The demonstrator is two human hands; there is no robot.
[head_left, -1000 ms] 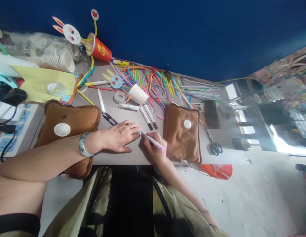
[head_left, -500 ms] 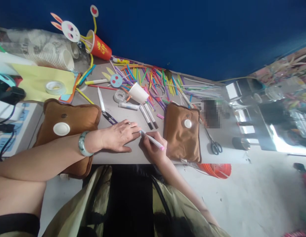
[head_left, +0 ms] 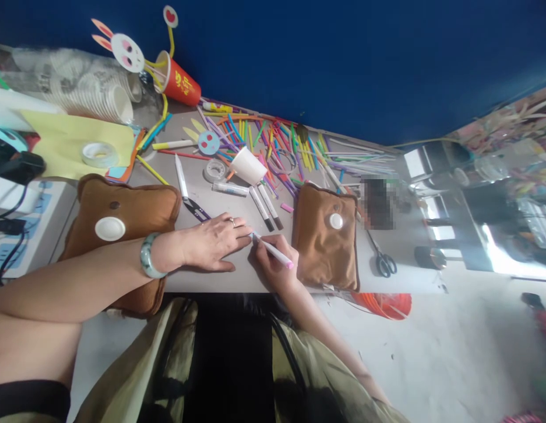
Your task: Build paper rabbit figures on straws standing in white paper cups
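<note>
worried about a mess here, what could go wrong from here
The pen in the right hand could slip and mark the left hand, which lies close to its tip. The left brown pouch, under the left forearm and jutting past the edge of the table, might get dragged off.
</note>
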